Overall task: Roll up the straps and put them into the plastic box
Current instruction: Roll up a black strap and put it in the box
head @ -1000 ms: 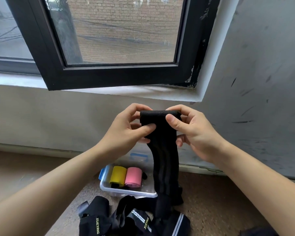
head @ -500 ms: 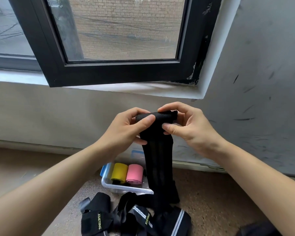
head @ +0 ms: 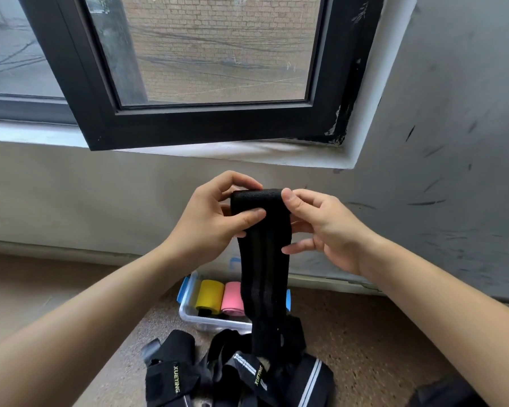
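Both hands [head: 215, 218] [head: 326, 227] pinch the black strap's [head: 262, 259] rolled top.

Thumb of right hand [head: 329, 230] rose atop strap [head: 263, 259].

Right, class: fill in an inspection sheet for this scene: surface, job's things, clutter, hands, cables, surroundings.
Surface: speckled brown floor.
Job's things: black strap held up, tail hanging to a pile of black straps; plastic box holds a yellow roll and a pink roll.
Clutter: dark item at lower right, unclear.
Grippers: left hand and right hand both pinch the strap's top end.
Cables: wires outside the glass only.
Surroundings: black-framed window, scuffed grey wall.
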The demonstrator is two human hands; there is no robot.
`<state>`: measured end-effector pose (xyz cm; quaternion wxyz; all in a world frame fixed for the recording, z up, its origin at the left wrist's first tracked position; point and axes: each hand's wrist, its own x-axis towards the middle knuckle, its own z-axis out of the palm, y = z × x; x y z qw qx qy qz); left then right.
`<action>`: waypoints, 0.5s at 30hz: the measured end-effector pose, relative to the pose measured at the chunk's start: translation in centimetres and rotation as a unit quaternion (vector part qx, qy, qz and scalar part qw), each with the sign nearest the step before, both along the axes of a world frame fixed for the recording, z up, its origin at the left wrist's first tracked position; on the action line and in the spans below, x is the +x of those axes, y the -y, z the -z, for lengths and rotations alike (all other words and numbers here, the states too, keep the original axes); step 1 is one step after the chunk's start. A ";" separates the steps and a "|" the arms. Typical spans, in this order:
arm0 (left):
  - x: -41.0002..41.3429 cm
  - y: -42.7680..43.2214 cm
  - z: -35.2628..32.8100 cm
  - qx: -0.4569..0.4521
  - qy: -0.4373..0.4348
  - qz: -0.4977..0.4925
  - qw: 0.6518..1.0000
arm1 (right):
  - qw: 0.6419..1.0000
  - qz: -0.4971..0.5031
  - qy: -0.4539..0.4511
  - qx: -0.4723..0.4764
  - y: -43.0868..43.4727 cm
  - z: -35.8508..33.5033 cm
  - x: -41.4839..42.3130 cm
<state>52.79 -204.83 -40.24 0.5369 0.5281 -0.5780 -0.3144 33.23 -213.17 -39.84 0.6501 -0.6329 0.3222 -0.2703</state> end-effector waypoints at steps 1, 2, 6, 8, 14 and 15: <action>-0.1 -0.1 0.0 -0.007 0.001 -0.001 1.000 | 1.000 0.005 0.005 -0.005 -0.1 0.0 0.1; -0.1 -0.1 0.0 -0.012 0.000 -0.002 1.000 | 1.000 0.009 0.016 -0.008 0.0 0.0 0.1; -0.3 -0.2 -0.2 0.023 -0.031 -0.026 0.999 | 0.998 0.010 0.057 -0.009 0.1 -0.1 -0.1; -0.4 -0.2 -0.1 0.079 -0.041 -0.025 0.996 | 0.997 0.012 0.074 -0.006 0.2 -0.2 -0.2; -0.7 0.1 -0.3 0.163 -0.126 0.021 0.978 | 0.994 0.014 0.110 -0.012 0.7 -0.2 -0.8; -0.8 0.1 -0.4 0.164 -0.128 0.021 0.978 | 0.994 0.006 0.111 -0.017 0.7 -0.1 -0.9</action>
